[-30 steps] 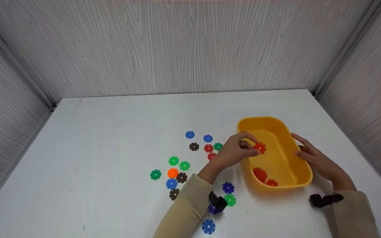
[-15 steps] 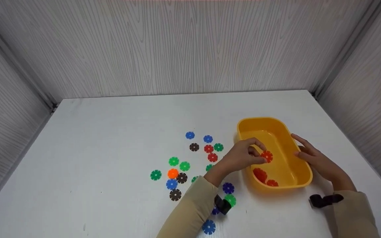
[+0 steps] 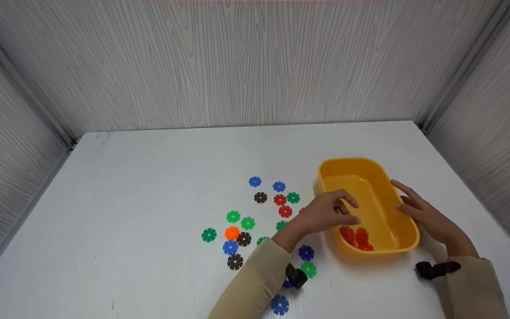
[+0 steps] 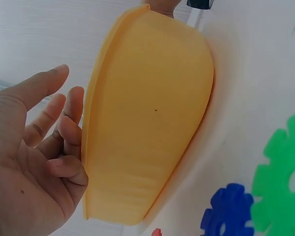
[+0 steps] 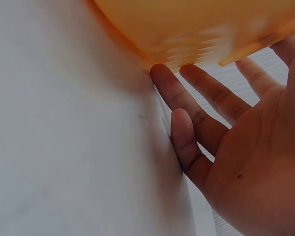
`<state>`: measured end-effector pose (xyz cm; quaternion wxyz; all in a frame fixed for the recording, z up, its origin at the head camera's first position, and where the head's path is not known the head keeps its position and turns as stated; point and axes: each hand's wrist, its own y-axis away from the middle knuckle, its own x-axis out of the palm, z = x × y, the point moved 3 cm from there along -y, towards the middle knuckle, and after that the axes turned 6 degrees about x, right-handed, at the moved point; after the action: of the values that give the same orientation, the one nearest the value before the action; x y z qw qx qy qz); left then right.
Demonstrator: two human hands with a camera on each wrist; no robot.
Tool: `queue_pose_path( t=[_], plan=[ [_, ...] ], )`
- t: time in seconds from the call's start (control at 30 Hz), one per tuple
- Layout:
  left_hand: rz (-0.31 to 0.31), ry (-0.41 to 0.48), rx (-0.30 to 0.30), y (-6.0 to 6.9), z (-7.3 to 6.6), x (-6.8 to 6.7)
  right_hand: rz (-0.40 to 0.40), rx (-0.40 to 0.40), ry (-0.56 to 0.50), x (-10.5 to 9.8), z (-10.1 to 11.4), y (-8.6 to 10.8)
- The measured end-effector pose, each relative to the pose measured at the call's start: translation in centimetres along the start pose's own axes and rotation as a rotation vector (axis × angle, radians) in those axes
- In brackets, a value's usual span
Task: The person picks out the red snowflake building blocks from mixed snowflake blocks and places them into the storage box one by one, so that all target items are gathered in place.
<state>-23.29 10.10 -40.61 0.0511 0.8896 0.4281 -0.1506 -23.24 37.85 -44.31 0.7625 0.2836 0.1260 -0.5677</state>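
Observation:
Over the near left part of a yellow plastic tub, my left hand hangs with thumb and forefinger apart, holding nothing. Below it, several red notched plastic discs lie in the tub's near left corner. In the left wrist view the hand is beside the tub's rim, some fingers bent. My right hand holds the tub's right side, thumb over the rim and fingers against the outer wall. In the right wrist view, the thumb tip of that hand is hidden behind the rim.
Left of the tub, notched discs lie scattered on the white table: red, green, blue, dark brown and orange. The left forearm covers some. A wood-grained panel stands behind.
My left hand has moved down and slightly right over the tub and let go of a red disc, which now lies with the other red ones. The right hand stays on the rim.

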Motion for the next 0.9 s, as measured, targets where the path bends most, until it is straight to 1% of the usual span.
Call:
queue_pose_path(
  t=[0.17,0.23,0.27,0.33,0.47,0.6,0.73,0.83,0.9],
  plan=[
    [-0.033,-0.018,0.081,0.3,0.2,-1.2,-0.003,-0.008,-0.002,0.0,0.0,0.0],
    [-0.054,-0.028,0.1,0.4,0.3,-1.9,-0.002,-0.008,-0.003,0.0,-0.1,0.0],
    [-0.065,-0.034,0.096,0.5,0.4,-2.3,-0.003,-0.006,-0.003,0.0,-0.1,0.0],
    [-0.088,-0.044,0.077,0.8,0.6,-3.1,-0.005,-0.002,-0.002,0.0,-0.1,0.0],
    [-0.153,-0.055,-0.004,1.2,1.2,-4.9,-0.002,-0.008,-0.009,0.0,-0.1,0.0],
    [-0.217,-0.082,-0.05,1.4,2.2,-6.2,0.0,-0.034,0.009,-0.1,0.0,0.2],
    [-0.264,-0.191,-0.113,1.7,3.1,-7.4,-0.006,-0.035,0.012,-0.1,0.0,0.4],
    [-0.273,-0.262,-0.153,2.0,3.8,-8.3,-0.008,-0.023,0.0,0.0,0.0,0.4],
    [-0.276,-0.281,-0.175,2.3,4.3,-8.7,-0.01,-0.017,0.002,0.0,0.0,0.5]
  ],
)
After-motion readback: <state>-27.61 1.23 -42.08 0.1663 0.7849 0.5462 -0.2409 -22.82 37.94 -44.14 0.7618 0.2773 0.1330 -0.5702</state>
